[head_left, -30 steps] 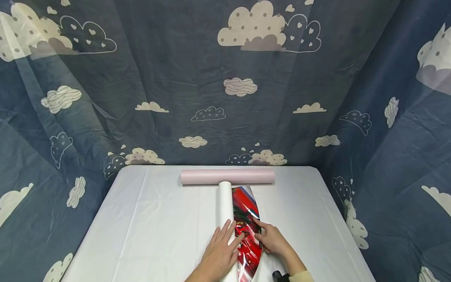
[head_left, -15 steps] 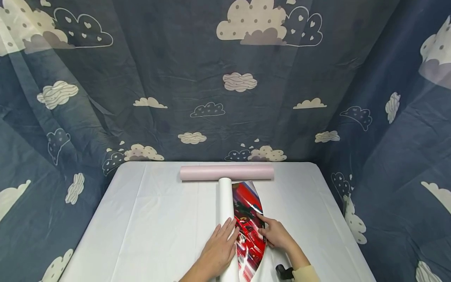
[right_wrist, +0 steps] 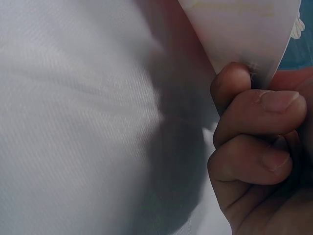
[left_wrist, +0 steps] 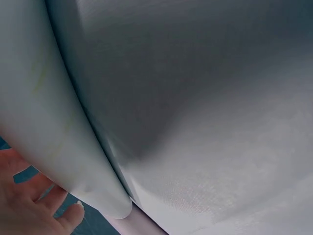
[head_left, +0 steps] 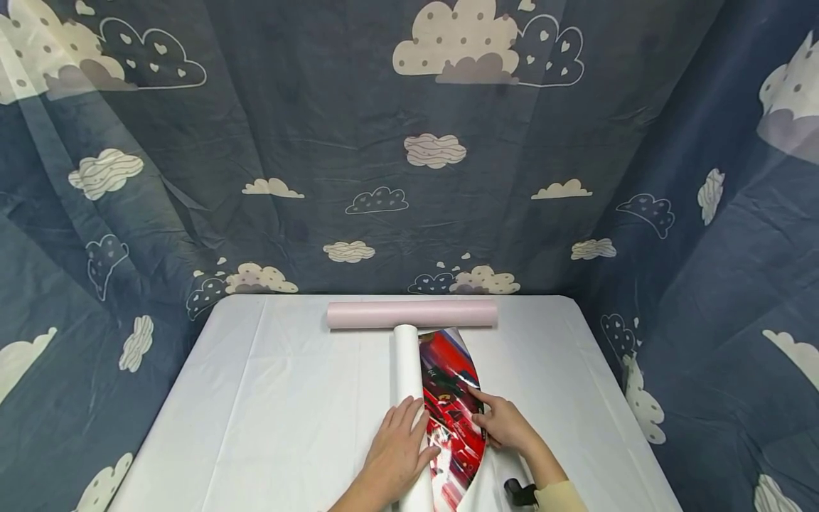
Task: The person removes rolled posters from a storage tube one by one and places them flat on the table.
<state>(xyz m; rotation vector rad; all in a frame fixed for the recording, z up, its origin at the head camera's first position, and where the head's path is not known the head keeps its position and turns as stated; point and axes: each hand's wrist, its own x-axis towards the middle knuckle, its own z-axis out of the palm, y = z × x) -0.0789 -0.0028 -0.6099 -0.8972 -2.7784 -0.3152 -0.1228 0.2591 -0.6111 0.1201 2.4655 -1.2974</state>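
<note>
A glossy poster point(head_left: 448, 373) with a red, car-like print lies partly unrolled on the table, its rolled part a white tube point(head_left: 407, 359) along the left. My left hand point(head_left: 394, 449) rests on that tube with fairly straight fingers. In the left wrist view, the left hand point(left_wrist: 32, 200) appears beside the roll's pale outer side point(left_wrist: 58, 117). At the poster's free right edge, my right hand point(head_left: 507, 429) pinches the sheet. The right wrist view has the right hand point(right_wrist: 259, 142) with curled fingers at the poster's white back point(right_wrist: 239, 32), which is lifted off the table.
A pale pink roll point(head_left: 412, 314) lies crosswise near the far edge of the white-covered table point(head_left: 288, 398), just beyond the poster's end. Dark blue cloth point(head_left: 358, 92) with cloud prints hangs behind and at both sides. A black wrist device point(head_left: 520, 492) sits at the right sleeve.
My right hand has drawn the poster's edge slightly to the right, so a wider strip of the red print shows. The left hand stays on the roll, its fingers shifted slightly left.
</note>
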